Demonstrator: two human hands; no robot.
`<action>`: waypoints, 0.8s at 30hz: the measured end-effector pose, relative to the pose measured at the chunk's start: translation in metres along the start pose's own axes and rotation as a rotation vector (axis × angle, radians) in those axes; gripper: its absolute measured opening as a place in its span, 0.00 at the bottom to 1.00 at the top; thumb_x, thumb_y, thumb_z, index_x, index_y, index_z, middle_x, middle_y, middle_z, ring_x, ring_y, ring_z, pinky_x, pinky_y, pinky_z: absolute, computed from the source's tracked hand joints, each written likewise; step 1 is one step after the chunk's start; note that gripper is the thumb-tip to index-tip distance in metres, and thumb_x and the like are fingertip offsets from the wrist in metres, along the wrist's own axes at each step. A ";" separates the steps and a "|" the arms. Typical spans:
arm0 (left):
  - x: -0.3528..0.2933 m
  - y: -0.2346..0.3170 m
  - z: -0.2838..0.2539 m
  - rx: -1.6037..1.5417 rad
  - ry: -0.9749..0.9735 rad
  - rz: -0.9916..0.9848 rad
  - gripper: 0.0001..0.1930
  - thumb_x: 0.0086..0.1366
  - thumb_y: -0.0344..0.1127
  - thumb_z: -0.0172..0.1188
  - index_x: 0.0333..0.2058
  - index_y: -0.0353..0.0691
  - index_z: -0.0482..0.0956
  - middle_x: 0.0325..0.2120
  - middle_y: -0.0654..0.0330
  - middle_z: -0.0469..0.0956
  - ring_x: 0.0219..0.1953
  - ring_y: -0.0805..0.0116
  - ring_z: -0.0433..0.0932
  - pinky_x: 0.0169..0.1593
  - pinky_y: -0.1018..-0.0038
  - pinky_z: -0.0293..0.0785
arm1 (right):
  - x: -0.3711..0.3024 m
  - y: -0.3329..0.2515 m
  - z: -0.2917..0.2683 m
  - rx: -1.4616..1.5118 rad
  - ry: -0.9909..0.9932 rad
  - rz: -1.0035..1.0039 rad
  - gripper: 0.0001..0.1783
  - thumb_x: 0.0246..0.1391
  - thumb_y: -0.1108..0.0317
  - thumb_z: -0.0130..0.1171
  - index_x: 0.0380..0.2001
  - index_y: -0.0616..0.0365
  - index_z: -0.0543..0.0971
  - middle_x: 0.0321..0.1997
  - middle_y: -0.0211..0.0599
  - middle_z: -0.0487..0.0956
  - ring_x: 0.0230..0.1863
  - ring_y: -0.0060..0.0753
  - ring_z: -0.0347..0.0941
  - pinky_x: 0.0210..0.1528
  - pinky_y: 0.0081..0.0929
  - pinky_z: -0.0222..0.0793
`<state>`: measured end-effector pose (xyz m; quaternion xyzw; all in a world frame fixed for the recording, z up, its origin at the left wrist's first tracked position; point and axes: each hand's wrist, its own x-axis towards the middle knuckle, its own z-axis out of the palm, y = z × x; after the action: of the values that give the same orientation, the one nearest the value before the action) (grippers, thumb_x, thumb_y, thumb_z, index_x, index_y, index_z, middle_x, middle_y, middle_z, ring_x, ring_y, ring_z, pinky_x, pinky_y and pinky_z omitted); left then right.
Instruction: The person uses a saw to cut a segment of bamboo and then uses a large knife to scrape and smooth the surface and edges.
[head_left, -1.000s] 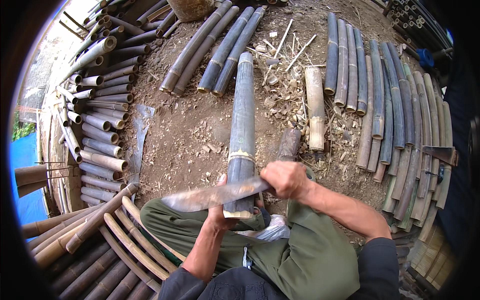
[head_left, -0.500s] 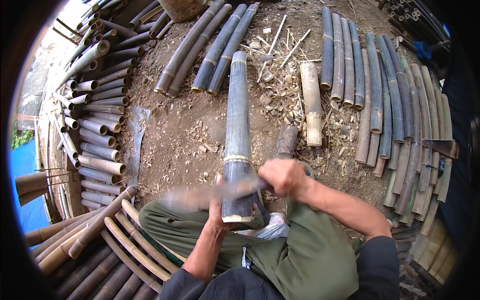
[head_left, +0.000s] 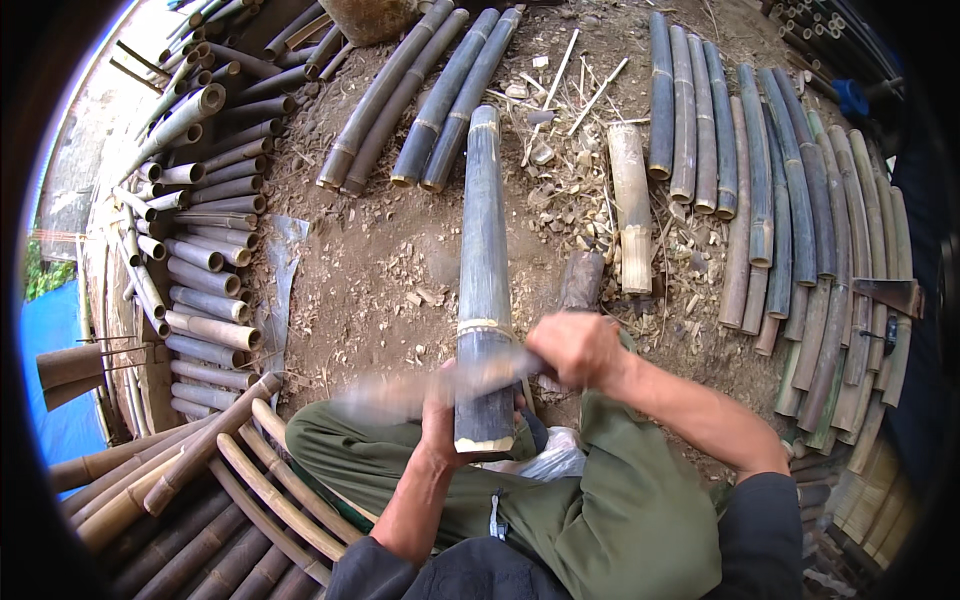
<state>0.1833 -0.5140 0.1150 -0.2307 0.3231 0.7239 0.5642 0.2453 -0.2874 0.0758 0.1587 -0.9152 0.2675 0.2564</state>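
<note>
A thick grey-blue bamboo pole [head_left: 482, 240] points away from me, its pale-cut near end above my lap. My left hand [head_left: 438, 425] is closed around it near that end, the thumb up along its left side and other fingers partly hidden beneath. A large knife [head_left: 400, 392] is gripped in my right hand [head_left: 577, 348], on the pole's right side. Its blade lies across the top of the pole, just nearer to me than the pale node ring, and is smeared by motion. The handle is mostly covered by my fingers.
Bamboo poles lie in a row at right [head_left: 790, 200], with a hatchet-like blade [head_left: 888, 296] over them. More bamboo [head_left: 215, 280] is stacked at left. A pale bamboo piece [head_left: 630, 200] and a dark wooden block [head_left: 580, 280] are beyond my right hand. Chips litter the dirt ground [head_left: 370, 260].
The scene has shifted slightly to the right in the picture. Both hands keep their grips, and the blade is blurred in both frames, across nearly the same part of the pole.
</note>
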 end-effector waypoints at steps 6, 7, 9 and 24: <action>-0.010 0.000 -0.014 -0.057 -0.190 -0.046 0.45 0.66 0.76 0.38 0.57 0.35 0.70 0.39 0.44 0.80 0.32 0.51 0.85 0.32 0.57 0.86 | 0.009 -0.026 -0.010 0.170 -0.024 0.036 0.07 0.53 0.70 0.62 0.27 0.57 0.73 0.19 0.37 0.72 0.18 0.36 0.74 0.18 0.33 0.73; -0.009 -0.004 -0.017 -0.078 -0.174 -0.015 0.45 0.66 0.76 0.39 0.57 0.35 0.69 0.40 0.44 0.79 0.32 0.51 0.85 0.32 0.57 0.86 | 0.005 -0.018 -0.007 0.086 -0.099 0.166 0.06 0.52 0.70 0.62 0.27 0.56 0.73 0.19 0.37 0.73 0.18 0.36 0.74 0.19 0.33 0.73; -0.009 -0.008 -0.019 -0.113 -0.137 0.047 0.46 0.66 0.76 0.39 0.58 0.34 0.69 0.41 0.44 0.79 0.33 0.51 0.85 0.34 0.56 0.87 | 0.005 0.008 0.003 -0.080 -0.239 0.427 0.05 0.49 0.70 0.62 0.28 0.56 0.75 0.20 0.36 0.73 0.19 0.37 0.75 0.21 0.33 0.74; -0.005 -0.005 -0.012 -0.101 -0.122 -0.013 0.46 0.68 0.74 0.37 0.61 0.33 0.67 0.45 0.44 0.79 0.36 0.51 0.85 0.36 0.56 0.86 | -0.002 0.009 0.009 0.023 -0.043 0.287 0.08 0.45 0.70 0.64 0.25 0.56 0.73 0.20 0.36 0.73 0.19 0.36 0.74 0.20 0.32 0.72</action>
<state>0.1890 -0.5250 0.1092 -0.2163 0.2499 0.7483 0.5751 0.2395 -0.2846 0.0648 0.0351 -0.9306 0.3084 0.1939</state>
